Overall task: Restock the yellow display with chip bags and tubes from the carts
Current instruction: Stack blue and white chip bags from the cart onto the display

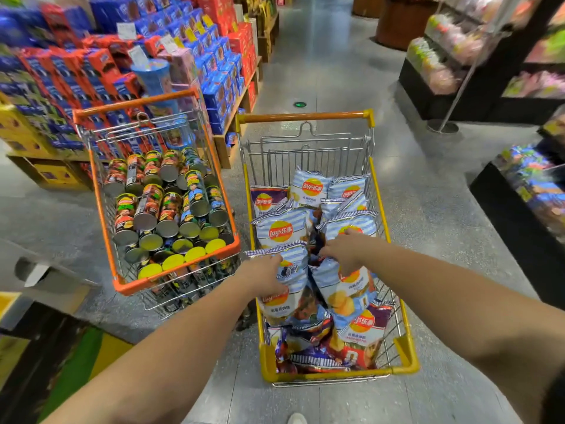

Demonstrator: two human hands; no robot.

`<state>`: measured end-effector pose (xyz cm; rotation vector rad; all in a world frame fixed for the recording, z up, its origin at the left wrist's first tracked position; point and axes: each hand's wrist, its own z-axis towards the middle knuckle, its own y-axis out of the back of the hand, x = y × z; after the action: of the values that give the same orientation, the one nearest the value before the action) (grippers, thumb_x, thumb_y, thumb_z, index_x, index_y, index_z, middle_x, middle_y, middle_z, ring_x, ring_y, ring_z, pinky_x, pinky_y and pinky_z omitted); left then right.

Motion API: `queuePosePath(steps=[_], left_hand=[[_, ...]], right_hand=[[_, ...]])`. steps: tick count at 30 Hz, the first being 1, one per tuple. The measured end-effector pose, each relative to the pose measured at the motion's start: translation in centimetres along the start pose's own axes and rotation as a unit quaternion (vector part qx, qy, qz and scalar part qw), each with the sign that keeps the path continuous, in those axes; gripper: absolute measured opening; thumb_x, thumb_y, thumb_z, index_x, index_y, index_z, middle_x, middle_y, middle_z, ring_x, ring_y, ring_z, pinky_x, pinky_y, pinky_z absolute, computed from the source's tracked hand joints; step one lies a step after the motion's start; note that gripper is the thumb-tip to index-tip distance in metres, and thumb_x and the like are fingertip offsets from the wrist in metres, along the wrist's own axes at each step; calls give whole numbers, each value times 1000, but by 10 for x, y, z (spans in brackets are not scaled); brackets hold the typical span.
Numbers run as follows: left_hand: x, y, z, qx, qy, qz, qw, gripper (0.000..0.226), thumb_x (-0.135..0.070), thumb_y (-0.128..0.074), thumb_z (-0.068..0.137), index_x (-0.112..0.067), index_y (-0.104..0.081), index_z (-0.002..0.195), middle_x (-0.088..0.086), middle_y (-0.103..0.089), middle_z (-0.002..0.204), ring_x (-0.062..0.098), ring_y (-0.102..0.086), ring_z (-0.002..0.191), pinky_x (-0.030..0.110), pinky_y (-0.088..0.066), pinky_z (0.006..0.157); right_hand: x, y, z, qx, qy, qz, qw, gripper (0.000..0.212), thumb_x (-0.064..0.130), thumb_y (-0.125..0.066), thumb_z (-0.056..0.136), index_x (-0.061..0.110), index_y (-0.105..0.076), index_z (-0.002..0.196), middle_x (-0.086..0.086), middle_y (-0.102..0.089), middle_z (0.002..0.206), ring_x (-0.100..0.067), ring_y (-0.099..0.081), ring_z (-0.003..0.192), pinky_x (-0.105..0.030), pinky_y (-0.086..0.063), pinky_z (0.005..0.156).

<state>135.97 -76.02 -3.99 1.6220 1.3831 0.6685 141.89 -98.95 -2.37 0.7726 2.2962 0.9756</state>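
Down at six o'clock, both bare forearms reach into the yellow-rimmed cart [406, 350], which is heaped with chip bags [282, 231]. The left hand [266, 275] grasps a blue-striped bag [290, 289] near its top edge, fingers curled over it. The right hand [344, 250] sinks among the bags; its fingertips are hidden, so whether it grips anything cannot be told. At ten o'clock stands the orange-rimmed cart [122, 284], packed with chip tubes [171, 206] lying on their sides. Blurred shelves of blue and red boxes [220, 84] fill eleven o'clock. A shoe tip [296, 419] is cut off by the bottom edge.
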Motion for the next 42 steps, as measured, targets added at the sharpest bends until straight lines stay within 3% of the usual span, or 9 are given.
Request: queuePosePath(steps=[4,8,10,16,21,26,33,37,42], left_hand=[[-1,-11,4,-9,11,16,1000,55,-58,-56,88,-16,-49,123,6,-62,102,25,-57,90,41,-52,78],[0,-17,1,-34,35,-48,998,56,-60,-57,87,-19,-52,125,5,-62,116,28,-56,107,45,-39,96],[1,-8,-5,-56,38,-91,994,56,-59,-60,86,-20,-51,126,3,-60,123,27,-56,112,45,-40,99],[35,61,-63,-174,43,-129,975,60,-61,-66,81,-22,-52,126,-1,-61,122,22,-58,108,32,-45,74],[96,106,-146,-258,87,-124,954,58,-61,-66,80,-23,-54,122,0,-62,119,23,-58,107,36,-50,80],[181,107,-258,-295,156,-82,939,52,-60,-68,77,-30,-56,117,-5,-63,116,22,-59,109,35,-50,80],[304,62,-441,-305,333,-64,890,48,-66,-67,73,-29,-57,103,-2,-65,103,24,-61,100,34,-51,70],[357,25,-534,-307,407,-51,859,53,-69,-65,72,-22,-57,96,0,-64,99,26,-60,96,32,-42,61],[404,-25,-638,-334,482,-73,807,54,-70,-65,72,-20,-52,88,4,-64,96,29,-60,95,35,-48,68]], right_hand=[[4,-7,7,15,-18,-55,998,83,58,-67,81,30,-28,148,-5,-57,127,-29,-48,118,-44,-31,100],[5,-5,1,56,-16,-16,998,74,60,-65,81,23,-43,141,-5,-59,126,-28,-50,119,-45,-37,101],[3,4,-6,66,-15,13,998,70,56,-63,84,20,-45,141,-4,-59,125,-27,-55,112,-41,-48,90],[-5,102,-47,-22,-21,4,1000,64,53,-61,83,18,-48,135,-6,-60,117,-28,-56,105,-36,-47,77],[33,194,-61,-112,-46,-18,992,51,59,-67,76,19,-54,105,-5,-63,104,-28,-58,94,-34,-49,71],[136,276,-46,-242,23,-82,966,58,67,-69,71,21,-56,104,-4,-65,106,-30,-62,102,-35,-51,71],[336,386,-26,-332,197,-166,908,37,57,-68,77,25,-59,94,2,-63,98,-23,-60,98,-31,-46,64],[457,430,-29,-312,313,-224,868,49,59,-69,75,21,-62,104,-2,-48,123,-26,-43,116,-37,-46,89],[588,475,-31,-285,399,-241,838,58,61,-70,76,21,-62,116,-4,-19,158,-30,-23,141,-41,-38,108]])
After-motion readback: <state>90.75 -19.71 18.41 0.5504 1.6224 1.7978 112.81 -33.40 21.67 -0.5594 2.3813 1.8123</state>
